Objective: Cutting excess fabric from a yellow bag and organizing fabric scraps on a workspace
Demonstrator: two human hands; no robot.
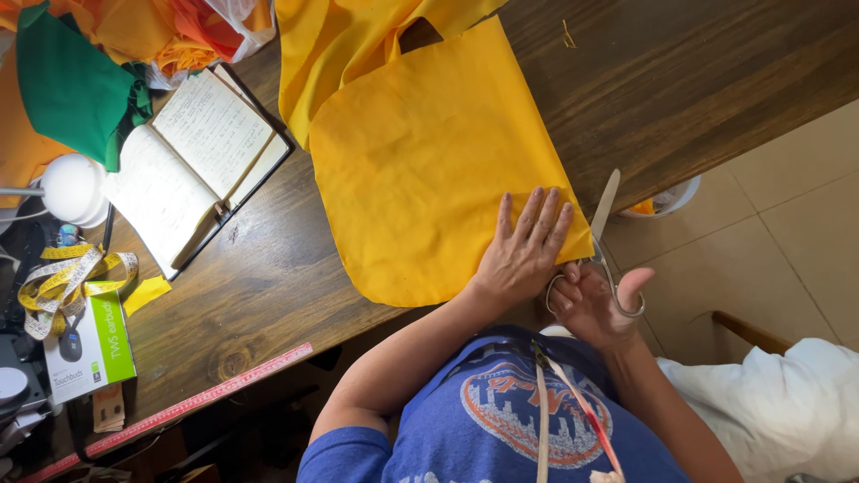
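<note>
A piece of yellow fabric (pixel 429 170) lies flat on the dark wooden table (pixel 680 80), its near edge at the table's front. My left hand (pixel 523 250) presses flat on the fabric's near right corner, fingers spread. My right hand (pixel 595 304) grips silver scissors (pixel 601 237) by the handles, just off the table's edge. The blades point away from me along the fabric's right edge. A measuring tape hangs around my neck over a blue shirt.
An open handwritten notebook (pixel 192 165) lies left of the fabric. Orange and green cloth (pixel 80 80) piles at the far left. A yellow tape measure (pixel 67 282), a green and white box (pixel 89 344), a red ruler (pixel 179 411) and a white bucket (pixel 667 201) are nearby.
</note>
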